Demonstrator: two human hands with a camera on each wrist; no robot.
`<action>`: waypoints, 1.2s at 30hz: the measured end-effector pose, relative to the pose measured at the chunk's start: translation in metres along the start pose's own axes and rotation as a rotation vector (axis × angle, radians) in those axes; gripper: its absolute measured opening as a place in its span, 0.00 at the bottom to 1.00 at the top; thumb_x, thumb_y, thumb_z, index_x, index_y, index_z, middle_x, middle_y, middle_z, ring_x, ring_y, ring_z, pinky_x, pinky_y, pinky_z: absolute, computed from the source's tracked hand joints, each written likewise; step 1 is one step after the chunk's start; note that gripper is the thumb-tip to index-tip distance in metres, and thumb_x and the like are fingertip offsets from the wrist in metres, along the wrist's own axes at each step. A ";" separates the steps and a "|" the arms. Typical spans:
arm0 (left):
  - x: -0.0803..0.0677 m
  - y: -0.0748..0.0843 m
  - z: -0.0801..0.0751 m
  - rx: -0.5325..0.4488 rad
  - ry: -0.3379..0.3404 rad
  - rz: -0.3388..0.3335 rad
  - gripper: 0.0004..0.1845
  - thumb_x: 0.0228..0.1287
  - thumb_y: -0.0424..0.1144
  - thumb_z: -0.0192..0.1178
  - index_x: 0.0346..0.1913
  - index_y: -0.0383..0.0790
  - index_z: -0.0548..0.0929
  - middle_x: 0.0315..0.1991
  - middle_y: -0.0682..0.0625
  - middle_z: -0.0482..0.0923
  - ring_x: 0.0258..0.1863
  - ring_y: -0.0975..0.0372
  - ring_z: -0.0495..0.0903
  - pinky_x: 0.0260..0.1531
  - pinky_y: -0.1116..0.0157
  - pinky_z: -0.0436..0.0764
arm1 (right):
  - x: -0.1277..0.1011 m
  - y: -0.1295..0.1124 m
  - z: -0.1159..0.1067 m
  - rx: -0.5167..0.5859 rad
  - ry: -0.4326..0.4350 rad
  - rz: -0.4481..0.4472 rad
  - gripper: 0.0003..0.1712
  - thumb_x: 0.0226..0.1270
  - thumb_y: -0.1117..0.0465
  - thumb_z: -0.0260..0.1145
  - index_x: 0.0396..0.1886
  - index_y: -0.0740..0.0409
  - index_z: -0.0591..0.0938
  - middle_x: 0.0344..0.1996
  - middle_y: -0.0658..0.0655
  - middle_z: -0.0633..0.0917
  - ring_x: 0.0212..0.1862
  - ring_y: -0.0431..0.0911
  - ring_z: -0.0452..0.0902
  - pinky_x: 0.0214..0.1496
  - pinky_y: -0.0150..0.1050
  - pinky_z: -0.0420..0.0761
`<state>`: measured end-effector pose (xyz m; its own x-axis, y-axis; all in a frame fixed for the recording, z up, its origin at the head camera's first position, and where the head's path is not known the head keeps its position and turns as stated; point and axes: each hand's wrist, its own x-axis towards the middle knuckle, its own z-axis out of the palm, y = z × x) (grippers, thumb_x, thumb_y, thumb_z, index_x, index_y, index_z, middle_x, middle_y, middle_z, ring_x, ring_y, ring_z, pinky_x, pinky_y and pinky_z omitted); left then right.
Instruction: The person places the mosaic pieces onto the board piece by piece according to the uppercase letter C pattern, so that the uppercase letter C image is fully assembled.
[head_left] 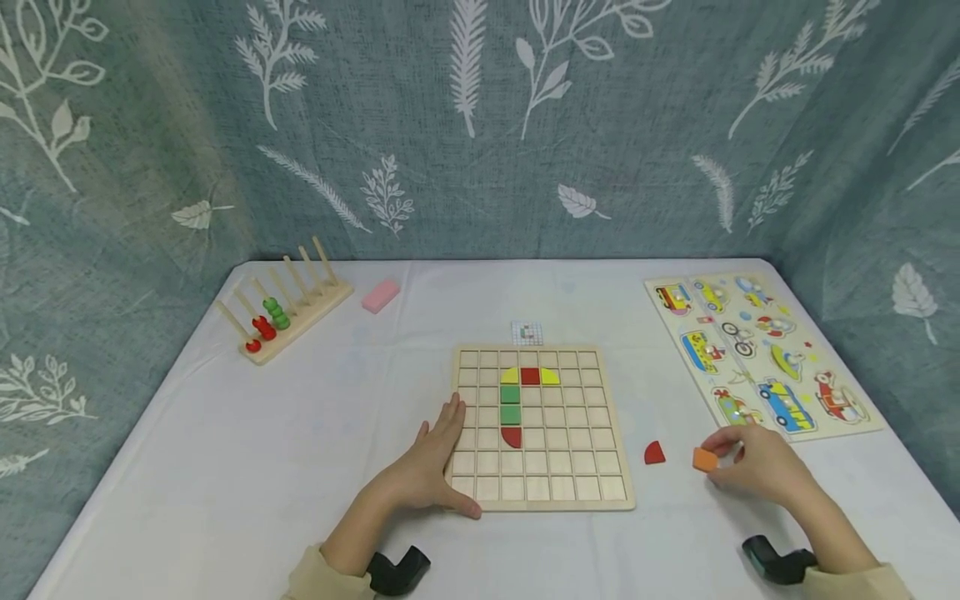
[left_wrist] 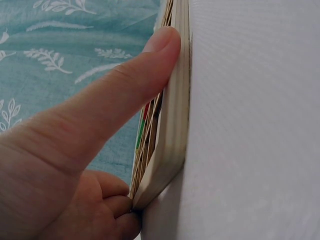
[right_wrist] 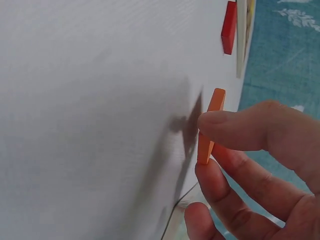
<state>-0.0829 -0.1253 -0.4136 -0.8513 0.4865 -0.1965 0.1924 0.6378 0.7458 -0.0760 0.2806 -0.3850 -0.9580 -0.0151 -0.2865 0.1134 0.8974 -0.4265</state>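
Observation:
A wooden grid board point(head_left: 540, 504) with a raised rim lies flat at the middle of the table. In its cells sit a red square point(head_left: 530, 377), yellow quarter-round pieces point(head_left: 550, 377) on either side, green squares point(head_left: 510, 403) and a red quarter-round piece point(head_left: 512, 437). My left hand point(head_left: 431, 467) rests at the board's left front corner, fingers along the left side and thumb point(left_wrist: 167, 42) on the front edge. Right of the board, my right hand point(head_left: 757, 462) pinches an orange square block point(right_wrist: 205, 145) above the table. Another red quarter-round piece point(head_left: 655, 452) lies between board and right hand.
Behind the board is a small patterned grid card point(head_left: 527, 333). Back left stand a peg rack point(head_left: 300, 323) with red and green beads and a pink block point(head_left: 380, 296). A vehicle puzzle board point(head_left: 765, 354) lies at the right, close behind the right hand.

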 end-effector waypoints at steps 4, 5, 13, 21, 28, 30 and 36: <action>0.000 -0.001 0.000 -0.003 0.001 0.001 0.72 0.27 0.50 0.78 0.69 0.27 0.39 0.71 0.39 0.30 0.70 0.51 0.31 0.65 0.47 0.35 | 0.000 -0.004 0.000 0.012 0.020 -0.001 0.18 0.41 0.63 0.74 0.37 0.59 0.83 0.29 0.53 0.78 0.31 0.49 0.66 0.26 0.37 0.66; 0.000 -0.001 0.000 -0.002 0.002 0.001 0.72 0.27 0.50 0.78 0.69 0.27 0.39 0.71 0.39 0.30 0.70 0.51 0.31 0.65 0.47 0.35 | -0.001 -0.006 0.000 0.016 0.023 -0.005 0.18 0.41 0.63 0.74 0.37 0.59 0.83 0.30 0.53 0.78 0.31 0.49 0.66 0.26 0.37 0.65; 0.000 -0.001 0.000 -0.006 0.004 0.006 0.71 0.27 0.50 0.78 0.69 0.27 0.40 0.71 0.38 0.30 0.70 0.51 0.32 0.64 0.46 0.35 | 0.000 -0.028 0.003 0.042 0.052 -0.093 0.17 0.40 0.65 0.75 0.36 0.59 0.84 0.31 0.53 0.81 0.32 0.48 0.66 0.27 0.38 0.66; 0.001 -0.001 0.001 -0.005 0.007 0.005 0.72 0.27 0.50 0.78 0.69 0.27 0.40 0.71 0.38 0.31 0.70 0.51 0.32 0.65 0.47 0.35 | 0.004 -0.049 0.013 0.096 0.046 -0.147 0.16 0.40 0.65 0.74 0.35 0.57 0.84 0.31 0.51 0.81 0.31 0.47 0.67 0.28 0.37 0.67; 0.001 0.000 0.000 -0.005 0.007 0.008 0.71 0.27 0.50 0.78 0.69 0.27 0.40 0.71 0.38 0.31 0.70 0.50 0.32 0.64 0.47 0.35 | 0.008 -0.064 0.021 0.114 0.062 -0.186 0.15 0.40 0.66 0.74 0.33 0.56 0.84 0.28 0.50 0.80 0.28 0.45 0.66 0.26 0.36 0.67; 0.001 0.000 0.000 -0.005 0.010 0.006 0.71 0.27 0.50 0.79 0.69 0.27 0.40 0.71 0.38 0.31 0.70 0.50 0.32 0.64 0.47 0.35 | 0.009 -0.068 0.024 0.129 0.056 -0.196 0.15 0.40 0.68 0.74 0.33 0.56 0.84 0.27 0.50 0.80 0.27 0.44 0.67 0.26 0.36 0.67; 0.000 0.001 0.000 0.006 0.009 -0.007 0.72 0.26 0.50 0.79 0.70 0.28 0.40 0.71 0.39 0.30 0.70 0.51 0.33 0.65 0.47 0.35 | 0.011 -0.080 0.031 0.165 0.038 -0.238 0.17 0.38 0.69 0.73 0.34 0.57 0.84 0.27 0.50 0.78 0.24 0.43 0.66 0.23 0.34 0.68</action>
<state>-0.0829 -0.1248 -0.4129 -0.8568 0.4768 -0.1963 0.1893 0.6450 0.7403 -0.0871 0.1952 -0.3801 -0.9717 -0.1974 -0.1300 -0.0779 0.7867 -0.6124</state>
